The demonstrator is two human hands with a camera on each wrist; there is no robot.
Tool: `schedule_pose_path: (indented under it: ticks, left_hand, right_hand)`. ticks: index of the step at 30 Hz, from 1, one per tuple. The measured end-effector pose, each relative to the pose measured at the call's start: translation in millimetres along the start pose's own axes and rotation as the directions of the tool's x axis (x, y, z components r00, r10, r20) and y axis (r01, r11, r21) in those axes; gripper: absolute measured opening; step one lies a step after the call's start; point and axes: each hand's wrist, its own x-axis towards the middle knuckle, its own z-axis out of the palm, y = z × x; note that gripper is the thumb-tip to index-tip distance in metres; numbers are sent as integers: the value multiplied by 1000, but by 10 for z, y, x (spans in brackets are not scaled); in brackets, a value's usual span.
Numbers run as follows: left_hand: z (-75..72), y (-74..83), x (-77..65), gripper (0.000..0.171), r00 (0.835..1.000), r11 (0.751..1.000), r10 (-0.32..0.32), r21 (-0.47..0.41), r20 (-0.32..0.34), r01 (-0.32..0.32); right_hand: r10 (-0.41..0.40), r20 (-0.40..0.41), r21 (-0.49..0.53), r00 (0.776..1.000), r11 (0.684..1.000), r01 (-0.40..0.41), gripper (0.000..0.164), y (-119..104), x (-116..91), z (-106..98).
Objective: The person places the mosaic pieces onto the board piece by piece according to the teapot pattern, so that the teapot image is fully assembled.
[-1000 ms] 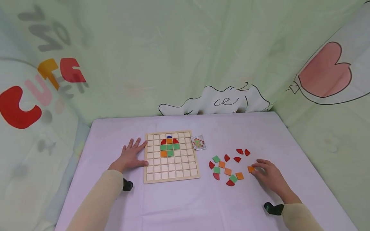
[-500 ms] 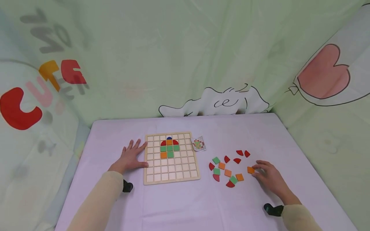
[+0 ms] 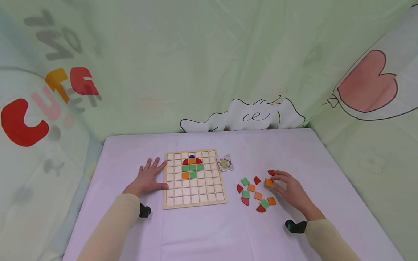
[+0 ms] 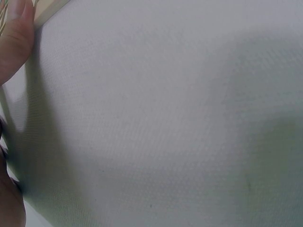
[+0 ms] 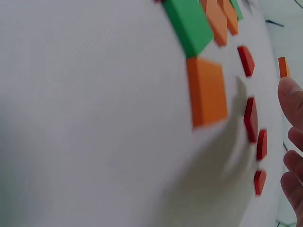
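Head view, right hand pinching orange tile

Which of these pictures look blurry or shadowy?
Head view: fairly even light, the board clear; left wrist view: dim, broad soft shadows on the cloth; right wrist view: nearest green tile and orange tile soft-edged, a shadow beside the latter.

The held tile is orange, the wedges red, the gridded board beige.
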Motion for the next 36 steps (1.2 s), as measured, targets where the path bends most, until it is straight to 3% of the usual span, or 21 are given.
schedule_pose_path:
  ticks: [16,36]
  left_hand:
    - [4,-7,2,107,1000,1000,4,-4,-3,-4]
    - [-6,-6,8,107,1000,1000,-2,-15,7,2]
  right_hand:
    - [-69,117,79,991,995,60,30,-674,420,298]
    - [-268,107,133,957,958,253,30,-1220,748,728]
